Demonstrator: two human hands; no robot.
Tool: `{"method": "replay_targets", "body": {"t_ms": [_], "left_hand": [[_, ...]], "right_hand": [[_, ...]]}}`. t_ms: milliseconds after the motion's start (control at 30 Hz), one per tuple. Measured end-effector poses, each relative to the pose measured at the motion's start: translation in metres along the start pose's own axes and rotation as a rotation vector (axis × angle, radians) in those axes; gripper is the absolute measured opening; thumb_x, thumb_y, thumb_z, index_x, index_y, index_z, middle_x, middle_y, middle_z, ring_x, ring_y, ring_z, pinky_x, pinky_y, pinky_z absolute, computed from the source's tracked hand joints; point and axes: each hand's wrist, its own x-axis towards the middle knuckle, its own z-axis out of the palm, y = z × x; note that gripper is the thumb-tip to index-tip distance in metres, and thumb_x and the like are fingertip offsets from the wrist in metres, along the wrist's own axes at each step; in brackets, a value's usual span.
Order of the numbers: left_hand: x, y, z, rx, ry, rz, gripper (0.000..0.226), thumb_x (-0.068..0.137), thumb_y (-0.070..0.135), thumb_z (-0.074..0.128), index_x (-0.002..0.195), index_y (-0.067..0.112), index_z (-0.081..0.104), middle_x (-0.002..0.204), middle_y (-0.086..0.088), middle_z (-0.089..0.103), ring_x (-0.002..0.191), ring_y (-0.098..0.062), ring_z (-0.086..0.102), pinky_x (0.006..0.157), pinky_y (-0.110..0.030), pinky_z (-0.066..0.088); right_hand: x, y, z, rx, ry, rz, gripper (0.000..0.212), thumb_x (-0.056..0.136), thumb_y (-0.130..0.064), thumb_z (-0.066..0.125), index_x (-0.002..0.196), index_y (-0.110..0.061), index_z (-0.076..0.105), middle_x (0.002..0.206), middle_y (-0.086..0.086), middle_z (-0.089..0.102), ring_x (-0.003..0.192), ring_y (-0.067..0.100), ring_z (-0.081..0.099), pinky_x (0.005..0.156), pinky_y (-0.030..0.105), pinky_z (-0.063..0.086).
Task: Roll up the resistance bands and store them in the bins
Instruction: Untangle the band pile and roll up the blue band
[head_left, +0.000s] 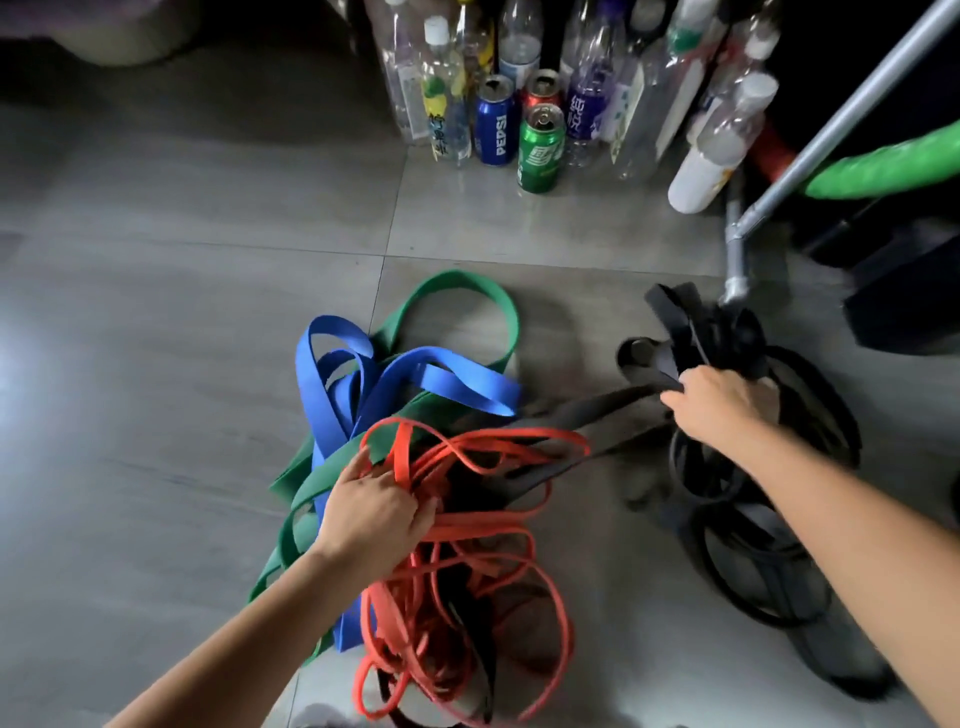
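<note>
The left hand (371, 506) is reaching into the middle of the tangle, and its fingers are curling round a bunch of the thin orange-red rubber resistance bands (467, 571), clenching them from above. Those orange-red loops are spilling out from under the palm and sprawling toward the near edge of the view. The right hand (722, 402) is closing on a flat black rubber band (597, 415), pinching it at the fingertips; the strap is running from that grip leftward and down into the heap, passing under the orange-red loops.

Just beside the left hand, a wide green rubber band (457, 283) is lying partly under the wrist and is looping away into an open arc on the far side of the heap. A wide blue rubber band (457, 382) is lying folded across the green one, between the two hands and a little beyond them. Under and past the right forearm, a separate pile of thin black rubber bands (753, 545) is lying in loose coils, apart from the coloured heap but joined to it by the held strap.

All of it is resting on a grey tiled floor (182, 338). Farther back, a blue Pepsi can (496, 127), a green drinks can (540, 150) and a red can (543, 88) are standing upright among a cluster of clear plastic bottles (587, 78). At the far right, a slanted grey metal tube (831, 130) is crossing in front of a bright green padded bar (883, 166).
</note>
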Motion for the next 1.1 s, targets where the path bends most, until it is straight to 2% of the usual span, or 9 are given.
{"method": "replay_targets", "body": {"t_ms": [167, 267, 400, 533, 667, 767, 967, 1033, 1100], "left_hand": [[0.010, 0.008, 0.002, -0.100, -0.098, -0.216, 0.024, 0.069, 0.044, 0.062, 0.067, 0.022, 0.069, 0.083, -0.006, 0.060, 0.073, -0.026, 0.063, 0.082, -0.040, 0.048], [0.019, 0.012, 0.009, -0.125, -0.216, -0.332, 0.048, 0.069, 0.045, 0.068, 0.110, 0.023, 0.057, 0.127, -0.001, 0.046, 0.107, -0.024, 0.054, 0.096, -0.040, 0.037], [0.032, 0.018, 0.022, -0.101, -0.318, -0.253, 0.071, 0.078, 0.041, 0.058, 0.141, 0.034, 0.026, 0.136, 0.004, 0.047, 0.119, -0.023, 0.049, 0.104, -0.037, 0.025], [0.050, 0.018, 0.028, -0.199, -0.331, -0.501, 0.047, 0.083, 0.047, 0.053, 0.117, 0.017, 0.043, 0.104, -0.004, 0.066, 0.104, -0.029, 0.058, 0.095, -0.039, 0.030], [0.056, 0.014, 0.024, -0.204, -0.362, -0.434, 0.013, 0.081, 0.026, 0.053, 0.091, 0.019, 0.052, 0.085, -0.001, 0.068, 0.089, -0.027, 0.064, 0.085, -0.034, 0.032], [0.045, 0.004, 0.022, -0.145, -0.304, -0.357, 0.010, 0.084, 0.022, 0.047, 0.091, 0.018, 0.053, 0.093, -0.002, 0.066, 0.091, -0.030, 0.062, 0.086, -0.035, 0.037], [0.028, -0.047, -0.017, -0.016, -0.126, -0.355, 0.025, 0.086, 0.022, 0.046, 0.109, 0.020, 0.054, 0.109, -0.001, 0.063, 0.087, -0.030, 0.063, 0.069, -0.034, 0.038], [0.025, -0.060, -0.035, 0.080, -0.134, -0.332, 0.026, 0.088, 0.018, 0.045, 0.112, 0.021, 0.055, 0.117, 0.000, 0.061, 0.088, -0.027, 0.063, 0.071, -0.033, 0.037], [0.025, -0.070, -0.055, 0.119, -0.111, -0.320, 0.029, 0.090, 0.018, 0.046, 0.117, 0.022, 0.055, 0.123, 0.001, 0.059, 0.093, -0.025, 0.064, 0.073, -0.033, 0.039]], "right_hand": [[-0.038, -0.058, 0.044, -0.242, 0.252, -0.354, 0.032, 0.084, -0.025, 0.057, 0.116, -0.023, 0.055, 0.114, 0.003, 0.062, 0.108, 0.028, 0.052, 0.097, 0.041, 0.032], [-0.052, -0.080, 0.058, -0.124, 0.446, -0.637, 0.033, 0.069, -0.035, 0.075, 0.095, -0.017, 0.068, 0.108, 0.008, 0.064, 0.102, 0.031, 0.059, 0.096, 0.044, 0.041], [-0.063, -0.098, 0.073, -0.181, -0.005, -0.703, 0.059, 0.084, -0.064, 0.047, 0.117, -0.016, 0.058, 0.116, 0.008, 0.057, 0.112, 0.029, 0.053, 0.097, 0.040, 0.035], [-0.066, -0.111, 0.079, -0.100, 0.038, -0.608, 0.056, 0.085, -0.040, 0.058, 0.137, -0.024, 0.041, 0.116, 0.009, 0.051, 0.109, 0.031, 0.052, 0.092, 0.039, 0.038], [-0.072, -0.123, 0.068, -0.070, 0.318, -0.732, 0.021, 0.068, -0.019, 0.072, 0.089, -0.021, 0.068, 0.075, 0.001, 0.064, 0.071, 0.025, 0.064, 0.069, 0.034, 0.048], [-0.071, -0.118, 0.069, -0.028, 0.242, -0.775, 0.018, 0.073, -0.013, 0.064, 0.090, -0.018, 0.064, 0.076, 0.002, 0.065, 0.075, 0.025, 0.065, 0.075, 0.036, 0.044], [-0.074, -0.069, 0.047, -0.177, 0.328, -0.746, 0.031, 0.051, -0.012, 0.080, 0.077, -0.013, 0.064, 0.060, 0.003, 0.062, 0.051, 0.020, 0.063, 0.056, 0.028, 0.045], [-0.082, -0.055, 0.028, -0.101, 0.283, -0.644, 0.030, 0.062, -0.012, 0.076, 0.088, -0.008, 0.061, 0.056, 0.008, 0.063, 0.051, 0.023, 0.065, 0.057, 0.030, 0.048], [-0.091, -0.046, 0.004, 0.053, 0.237, -0.531, 0.033, 0.081, -0.017, 0.058, 0.113, -0.017, 0.051, 0.081, 0.010, 0.069, 0.075, 0.030, 0.067, 0.065, 0.033, 0.045]]}}
